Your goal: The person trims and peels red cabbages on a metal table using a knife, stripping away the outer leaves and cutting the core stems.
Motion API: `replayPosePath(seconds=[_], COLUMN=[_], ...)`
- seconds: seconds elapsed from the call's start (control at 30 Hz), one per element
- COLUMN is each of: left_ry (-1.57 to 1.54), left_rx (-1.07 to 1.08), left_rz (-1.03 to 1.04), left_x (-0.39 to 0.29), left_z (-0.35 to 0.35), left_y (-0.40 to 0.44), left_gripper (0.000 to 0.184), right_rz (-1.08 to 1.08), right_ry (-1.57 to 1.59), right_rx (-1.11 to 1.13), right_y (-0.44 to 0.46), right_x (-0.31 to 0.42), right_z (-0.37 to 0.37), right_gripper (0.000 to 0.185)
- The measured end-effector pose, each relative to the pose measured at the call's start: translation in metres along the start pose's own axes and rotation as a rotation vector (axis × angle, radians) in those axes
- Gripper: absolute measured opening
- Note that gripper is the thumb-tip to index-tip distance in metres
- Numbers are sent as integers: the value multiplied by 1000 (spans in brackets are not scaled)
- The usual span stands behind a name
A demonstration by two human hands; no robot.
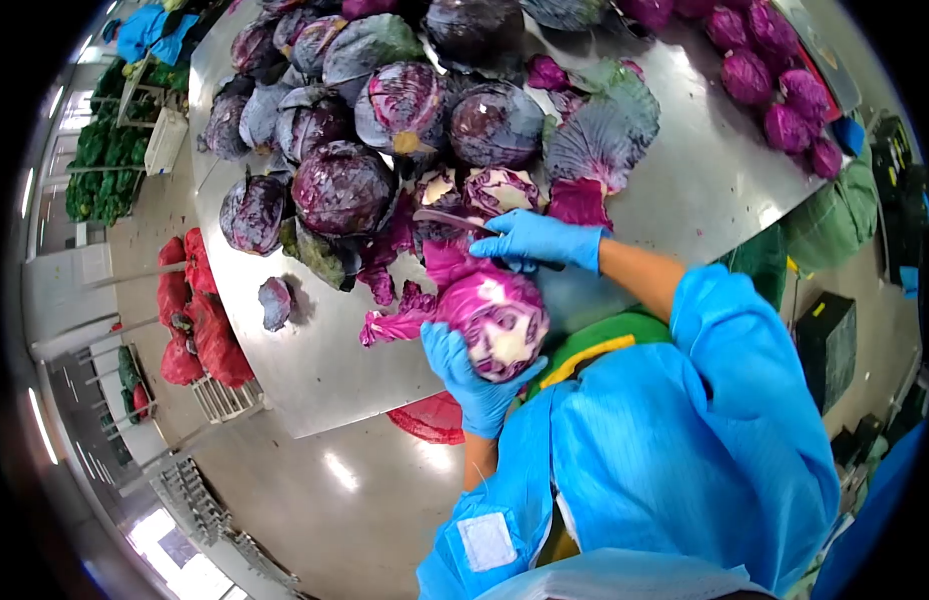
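Note:
A red cabbage (pixel 500 318) rests in my left hand (pixel 473 385), whose gloved fingers cup it from below and the side. Its pale cut stem faces toward me. My right hand (pixel 541 241), also in a blue glove, grips a knife (pixel 450 217) with its blade pointing left, just above the cabbage. A loose purple leaf (pixel 453 262) lies between the blade and the cabbage. Trimmed leaves (pixel 400 315) are at the left of the held head. Beyond the knife are cabbages with cut stems (pixel 502 190).
A metal table (pixel 325 370) carries a heap of untrimmed cabbages (pixel 345 187) at the far left. Large outer leaves (pixel 605 135) lie mid-table. Peeled cabbages (pixel 770 75) are piled at the far right. Red mesh sacks (pixel 210 340) stand on the floor at the left.

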State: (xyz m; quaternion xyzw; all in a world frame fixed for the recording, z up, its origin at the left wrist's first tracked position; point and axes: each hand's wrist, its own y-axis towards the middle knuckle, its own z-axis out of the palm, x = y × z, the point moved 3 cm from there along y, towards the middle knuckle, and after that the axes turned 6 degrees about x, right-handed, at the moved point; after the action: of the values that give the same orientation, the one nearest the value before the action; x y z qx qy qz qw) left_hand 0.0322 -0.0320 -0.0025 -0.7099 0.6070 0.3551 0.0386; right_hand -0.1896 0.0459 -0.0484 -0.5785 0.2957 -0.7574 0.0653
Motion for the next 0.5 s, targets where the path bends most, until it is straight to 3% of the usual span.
replayPosePath(seconds=[0.07,0.13,0.2,0.3,0.33,0.4,0.47,0.5], left_ry=[-96,-151,-243,-244,-250,-276,-122,9], left_rx=[-70,-166,-361,-598,-522,-348,-171,-109], left_rz=[-247,-400,-519,-669,-678,-676,-613,-467], left_x=[7,13,15,16,12,4,-13,-17], left_z=[-2,-4,0,13,10,-2,-20,-27], left_y=[-10,-2,9,9,8,0,15,34], left_gripper=[136,138,133,123,122,121,120,121], right_rz=[-20,-329,-421,-337,-297,-555,-298,-393], right_ry=[-111,-519,-596,-558,-588,-502,-667,-640], right_rx=[-69,-314,-426,-431,-431,-372,-309,-333], right_y=[18,52,63,24,8,-5,-30,-24], right_x=[9,13,22,54,57,30,24,8], right_z=[11,21,22,19,20,27,35,30], right_gripper=[43,38,39,52,56,62,57,55])
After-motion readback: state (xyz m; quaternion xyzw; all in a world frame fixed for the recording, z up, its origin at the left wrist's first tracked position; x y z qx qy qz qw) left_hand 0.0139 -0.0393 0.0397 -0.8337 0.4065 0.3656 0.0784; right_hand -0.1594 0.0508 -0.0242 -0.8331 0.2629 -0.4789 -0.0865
